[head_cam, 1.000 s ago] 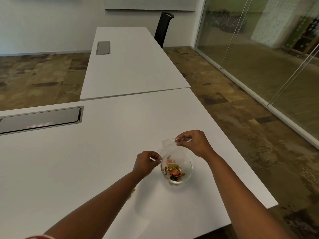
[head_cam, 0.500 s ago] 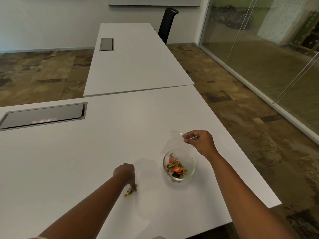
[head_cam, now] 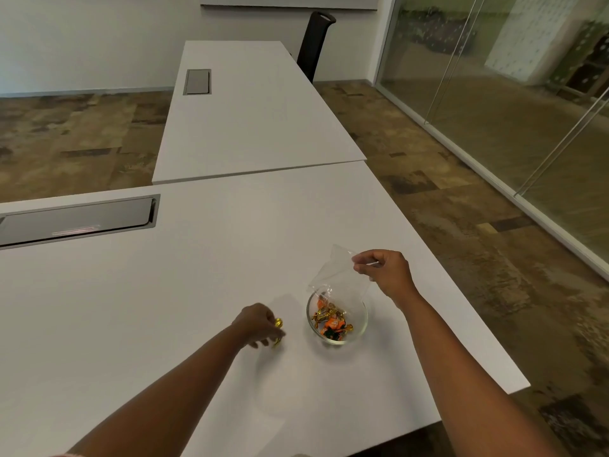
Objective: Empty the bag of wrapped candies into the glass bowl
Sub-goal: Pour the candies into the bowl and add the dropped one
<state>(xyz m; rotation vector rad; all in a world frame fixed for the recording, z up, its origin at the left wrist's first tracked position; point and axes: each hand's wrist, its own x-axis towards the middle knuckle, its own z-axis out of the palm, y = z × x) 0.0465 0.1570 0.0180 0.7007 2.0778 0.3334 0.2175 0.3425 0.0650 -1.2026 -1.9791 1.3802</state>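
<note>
Right hand (head_cam: 384, 270) pinches the near-empty clear bag (head_cam: 336, 275) over the glass bowl (head_cam: 361, 319) of candies (head_cam: 331, 323) while left hand (head_cam: 258, 324) closes on a stray gold candy (head_cam: 278, 323) beside it, w/ drop-in likely next.

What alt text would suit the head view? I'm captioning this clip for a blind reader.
The right hand holds a clear plastic bag above a glass bowl of wrapped candies on a white table. Left of the bowl, the left hand pinches a gold-wrapped candy just above the tabletop.
</note>
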